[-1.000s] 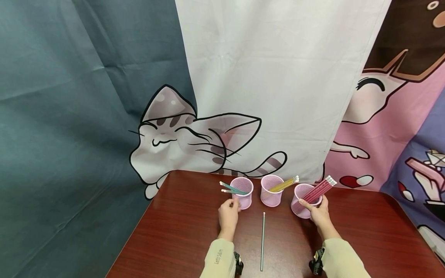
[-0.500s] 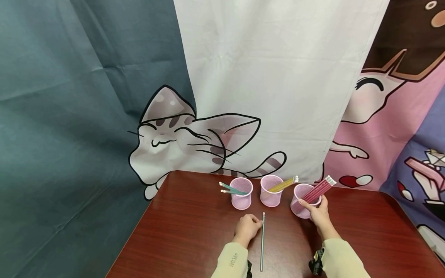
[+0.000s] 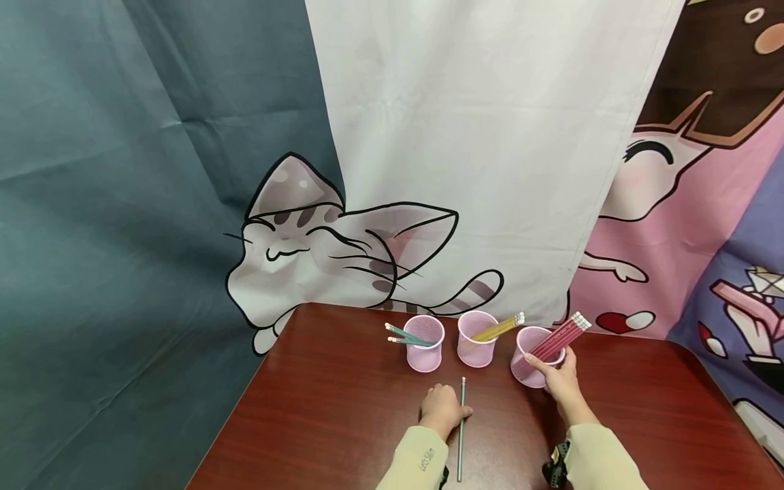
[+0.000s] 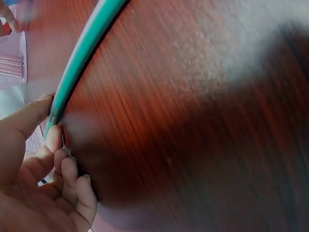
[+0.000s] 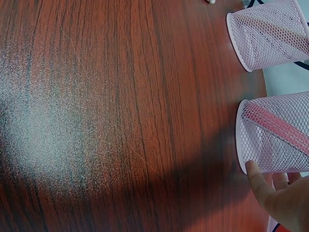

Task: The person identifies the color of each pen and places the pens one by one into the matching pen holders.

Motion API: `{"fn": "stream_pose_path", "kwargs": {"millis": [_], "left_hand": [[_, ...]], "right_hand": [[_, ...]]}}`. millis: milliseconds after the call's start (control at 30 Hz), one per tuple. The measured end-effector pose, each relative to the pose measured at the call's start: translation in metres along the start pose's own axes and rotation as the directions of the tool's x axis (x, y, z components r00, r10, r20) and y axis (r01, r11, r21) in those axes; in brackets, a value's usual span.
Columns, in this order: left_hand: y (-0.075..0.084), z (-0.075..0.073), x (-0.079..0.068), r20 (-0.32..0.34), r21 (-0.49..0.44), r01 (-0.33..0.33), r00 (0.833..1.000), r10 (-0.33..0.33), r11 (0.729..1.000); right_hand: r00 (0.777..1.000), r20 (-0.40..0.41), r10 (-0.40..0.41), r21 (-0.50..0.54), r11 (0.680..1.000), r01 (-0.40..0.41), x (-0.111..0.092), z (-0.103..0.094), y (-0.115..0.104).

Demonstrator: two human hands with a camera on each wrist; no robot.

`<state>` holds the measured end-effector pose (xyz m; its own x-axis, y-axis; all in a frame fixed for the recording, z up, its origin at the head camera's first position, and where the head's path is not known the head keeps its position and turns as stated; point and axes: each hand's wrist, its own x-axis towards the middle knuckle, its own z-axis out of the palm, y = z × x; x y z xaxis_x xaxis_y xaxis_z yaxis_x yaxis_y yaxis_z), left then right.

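A single green pencil (image 3: 461, 452) lies lengthwise on the table in the head view, its eraser end pointing away from me. My left hand (image 3: 442, 408) is on its left side, and the left wrist view has thumb and index finger pinching the pencil (image 4: 84, 53). On the right, my right hand (image 3: 563, 384) grips a pink mesh pencil cup (image 3: 522, 354) holding several red pencils (image 3: 559, 338). The right wrist view shows a finger of that hand (image 5: 285, 205) against the lower part of the cup (image 5: 268, 140); its other fingers are partly hidden.
Left of the gripped cup stands a pink mesh cup (image 3: 468, 350) with yellow pencils (image 3: 499, 328). Farther left, another cup (image 3: 424, 358) holds green pencils (image 3: 404, 335). The wooden table (image 3: 318, 408) ends at a printed curtain (image 3: 490, 170) behind the cups.
My left hand has left the leftmost cup, moving right and nearer to me, and has taken hold of the loose green pencil. The right hand keeps its grip on the right cup.
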<state>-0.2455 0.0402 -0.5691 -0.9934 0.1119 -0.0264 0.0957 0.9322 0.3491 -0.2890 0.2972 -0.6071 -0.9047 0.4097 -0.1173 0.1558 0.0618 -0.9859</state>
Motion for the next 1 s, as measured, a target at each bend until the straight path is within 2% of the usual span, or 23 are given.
{"fn": "stream_pose_path", "kwargs": {"millis": [233,367,500,533,733,1000], "left_hand": [[-0.001,-0.003,0.003,0.003,-0.029,-0.010,1.000,0.010,1.000],[-0.003,0.001,0.005,-0.007,-0.030,-0.022,1.000,0.022,0.999],[-0.004,0.002,0.005,-0.004,-0.018,-0.004,1.000,0.004,1.000],[-0.003,-0.001,0.004,0.012,-0.020,0.011,1.000,-0.011,1.000],[-0.003,-0.004,0.004,-0.019,-0.009,0.026,0.999,-0.027,1.000],[-0.001,-0.013,0.011,-0.044,-0.139,-0.021,0.999,0.015,0.990]], "right_hand": [[1.000,0.009,0.000,-0.005,1.000,0.000,-0.005,0.000,-0.008],[1.000,0.017,-0.002,-0.022,1.000,0.002,-0.009,-0.001,-0.013],[1.000,0.020,-0.004,-0.026,1.000,0.004,-0.009,-0.002,-0.010],[1.000,0.020,-0.003,-0.028,1.000,0.004,-0.008,-0.002,-0.009],[1.000,0.008,0.004,-0.028,1.000,-0.004,-0.001,-0.001,0.000],[1.000,0.022,0.001,-0.034,0.999,0.000,-0.007,-0.002,-0.007]]}}
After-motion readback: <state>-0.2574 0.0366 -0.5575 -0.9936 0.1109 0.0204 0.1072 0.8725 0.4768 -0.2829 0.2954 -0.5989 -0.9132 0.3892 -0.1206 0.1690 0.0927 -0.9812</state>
